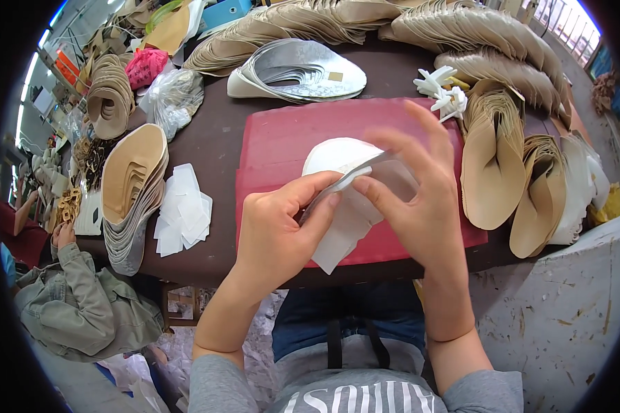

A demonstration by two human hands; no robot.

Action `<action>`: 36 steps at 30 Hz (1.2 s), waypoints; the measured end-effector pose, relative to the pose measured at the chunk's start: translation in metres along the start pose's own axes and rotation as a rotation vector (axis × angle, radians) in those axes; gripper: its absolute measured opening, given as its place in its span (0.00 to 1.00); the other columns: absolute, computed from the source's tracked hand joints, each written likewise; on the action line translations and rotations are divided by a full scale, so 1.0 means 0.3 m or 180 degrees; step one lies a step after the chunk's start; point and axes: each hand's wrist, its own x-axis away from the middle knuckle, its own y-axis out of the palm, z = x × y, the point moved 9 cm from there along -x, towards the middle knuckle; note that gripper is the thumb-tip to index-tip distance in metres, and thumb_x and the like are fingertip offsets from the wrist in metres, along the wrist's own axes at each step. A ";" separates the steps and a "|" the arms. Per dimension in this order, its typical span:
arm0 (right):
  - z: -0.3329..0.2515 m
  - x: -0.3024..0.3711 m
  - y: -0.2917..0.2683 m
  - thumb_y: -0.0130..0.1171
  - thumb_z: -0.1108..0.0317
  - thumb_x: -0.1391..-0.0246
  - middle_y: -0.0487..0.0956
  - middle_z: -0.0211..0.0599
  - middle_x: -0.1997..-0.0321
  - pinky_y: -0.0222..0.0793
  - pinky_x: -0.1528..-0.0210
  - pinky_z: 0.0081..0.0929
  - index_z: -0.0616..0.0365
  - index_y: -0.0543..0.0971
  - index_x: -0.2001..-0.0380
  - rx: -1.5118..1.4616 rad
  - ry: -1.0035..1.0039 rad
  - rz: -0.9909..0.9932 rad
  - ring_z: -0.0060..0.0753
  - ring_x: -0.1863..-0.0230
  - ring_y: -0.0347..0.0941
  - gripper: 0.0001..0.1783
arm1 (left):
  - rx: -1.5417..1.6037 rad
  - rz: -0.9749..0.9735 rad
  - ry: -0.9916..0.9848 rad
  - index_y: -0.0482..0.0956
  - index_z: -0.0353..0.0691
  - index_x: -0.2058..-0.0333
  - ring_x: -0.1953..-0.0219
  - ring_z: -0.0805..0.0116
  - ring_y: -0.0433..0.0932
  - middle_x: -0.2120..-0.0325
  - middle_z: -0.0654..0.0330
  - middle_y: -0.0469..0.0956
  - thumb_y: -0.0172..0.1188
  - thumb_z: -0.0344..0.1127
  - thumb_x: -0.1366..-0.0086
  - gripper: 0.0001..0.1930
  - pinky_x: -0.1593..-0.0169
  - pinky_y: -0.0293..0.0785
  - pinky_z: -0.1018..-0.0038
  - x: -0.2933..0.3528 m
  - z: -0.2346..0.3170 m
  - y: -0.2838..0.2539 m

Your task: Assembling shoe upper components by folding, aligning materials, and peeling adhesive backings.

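Observation:
A pale shoe upper piece (342, 153), white on its inner side with a grey folded edge, is held up over the red mat (275, 131). My left hand (286, 217) pinches its edge between thumb and fingers. At the same edge, the thumb of my right hand (420, 193) rests near a small white strip, while the other fingers are raised, spread apart and blurred by motion. A light sheet-like part (337, 241) hangs below my fingers; whether it belongs to the same piece I cannot tell.
White patches (183, 210) lie left of the mat, beside stacked beige uppers (134, 186). A silver-grey stack (296, 69) lies behind the mat. White clustered pieces (444, 89) and more beige stacks (492, 158) stand right. Another person's sleeve (83, 303) shows at left.

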 end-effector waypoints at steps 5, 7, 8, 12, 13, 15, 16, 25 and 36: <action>0.041 0.002 0.015 0.65 0.75 0.59 0.71 0.42 0.49 0.64 0.51 0.28 0.61 0.79 0.67 -0.0852 0.0289 -0.0762 0.36 0.52 0.68 0.12 | 0.0418 0.0242 0.0027 0.80 0.27 0.60 0.77 0.79 0.74 0.75 0.57 0.82 0.62 0.24 0.44 0.12 0.74 0.69 0.86 0.035 0.039 -0.041; 0.032 0.005 0.035 0.65 0.75 0.59 0.72 0.41 0.50 0.64 0.51 0.29 0.61 0.80 0.67 -0.0908 0.0327 -0.0819 0.36 0.53 0.68 0.11 | 0.0290 0.0243 0.0010 0.80 0.28 0.60 0.78 0.79 0.73 0.75 0.57 0.82 0.62 0.25 0.45 0.12 0.75 0.68 0.85 0.043 0.028 -0.062; 0.033 0.011 0.048 0.65 0.75 0.59 0.72 0.41 0.50 0.64 0.51 0.29 0.61 0.80 0.68 -0.0949 0.0389 -0.0870 0.35 0.53 0.68 0.11 | 0.0173 0.0221 -0.0014 0.80 0.30 0.61 0.79 0.78 0.73 0.75 0.58 0.82 0.63 0.26 0.46 0.13 0.75 0.68 0.85 0.047 0.017 -0.070; -0.019 0.013 0.044 0.65 0.76 0.59 0.73 0.40 0.53 0.64 0.51 0.30 0.60 0.80 0.69 -0.0711 0.0257 -0.0919 0.34 0.54 0.68 0.09 | -0.0299 0.0228 0.0165 0.81 0.32 0.62 0.81 0.75 0.71 0.76 0.59 0.82 0.65 0.28 0.48 0.13 0.77 0.67 0.83 0.054 0.015 -0.089; -0.059 0.007 0.027 0.65 0.76 0.59 0.74 0.39 0.54 0.64 0.51 0.30 0.60 0.80 0.70 -0.0390 0.0014 -0.0873 0.33 0.55 0.69 0.08 | -0.0532 0.0279 0.0380 0.81 0.33 0.63 0.81 0.74 0.71 0.77 0.59 0.81 0.65 0.28 0.48 0.12 0.77 0.67 0.82 0.056 0.036 -0.091; -0.126 0.001 0.002 0.65 0.76 0.58 0.75 0.38 0.56 0.65 0.52 0.29 0.60 0.80 0.72 0.0250 -0.0469 -0.0772 0.31 0.56 0.69 0.07 | -0.1002 0.0385 0.0806 0.82 0.34 0.64 0.82 0.72 0.70 0.78 0.60 0.80 0.66 0.28 0.48 0.11 0.77 0.67 0.81 0.064 0.085 -0.095; -0.123 -0.009 -0.009 0.65 0.76 0.58 0.75 0.38 0.56 0.65 0.52 0.29 0.60 0.80 0.72 0.0267 -0.0470 -0.0747 0.31 0.56 0.69 0.07 | -0.0996 0.0377 0.0835 0.82 0.34 0.64 0.82 0.72 0.70 0.78 0.60 0.80 0.66 0.28 0.48 0.11 0.77 0.67 0.81 0.050 0.101 -0.096; -0.091 -0.056 -0.044 0.65 0.74 0.56 0.77 0.33 0.69 0.65 0.58 0.24 0.61 0.80 0.72 -0.1050 0.0324 -0.0563 0.28 0.66 0.68 0.06 | -0.0416 0.0031 0.0734 0.78 0.33 0.62 0.77 0.70 0.71 0.74 0.59 0.79 0.61 0.28 0.44 0.10 0.71 0.69 0.78 0.234 0.105 -0.124; -0.192 -0.069 -0.032 0.63 0.73 0.53 0.78 0.34 0.68 0.65 0.60 0.20 0.63 0.79 0.67 -0.1168 0.0220 -0.1053 0.25 0.64 0.68 0.08 | 0.1454 0.0113 -0.0651 0.75 0.28 0.60 0.72 0.75 0.73 0.72 0.58 0.79 0.50 0.32 0.33 0.12 0.68 0.69 0.83 0.149 0.071 -0.060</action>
